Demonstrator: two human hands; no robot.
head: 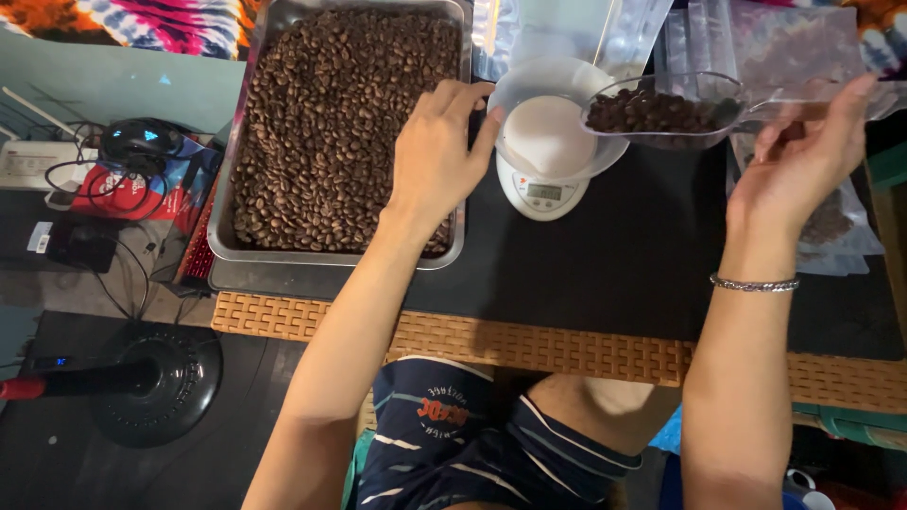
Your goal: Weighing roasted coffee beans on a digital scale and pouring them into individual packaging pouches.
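Widest thing first: the dark, matte surface (624, 264), edged on the near side by a tan woven strip. On its left sits the big steel tray (219, 222), shallow and rectangular with rounded corners, packed edge to edge with glossy brown coffee beans (321, 132).

Right of the tray, the small white digital scale (540, 189) carries a pale, smooth round bowl (553, 132), and the bowl looks bare inside. Beyond it, at the far right, lie crinkly clear plastic pouches (794, 42), some showing beans.

Now the scoop (661, 113): clear plastic, rounded, about half full of beans, hovering above the bowl's right rim. The right hand (798, 165) has it by the handle, grip closed around that handle, a thin silver bracelet (754, 282) on the wrist. The left hand (436, 156) rests over the tray's right edge, fingers relaxed and holding nothing, fingertips just touching the bowl's left side.

My read: the pour is in hand. To do it well, I'd tilt the scoop slowly so the smooth beans slide rather than bounce, keep its lip low over the bowl's middle, steady the bowl lightly without pressing on the scale, and watch the display.
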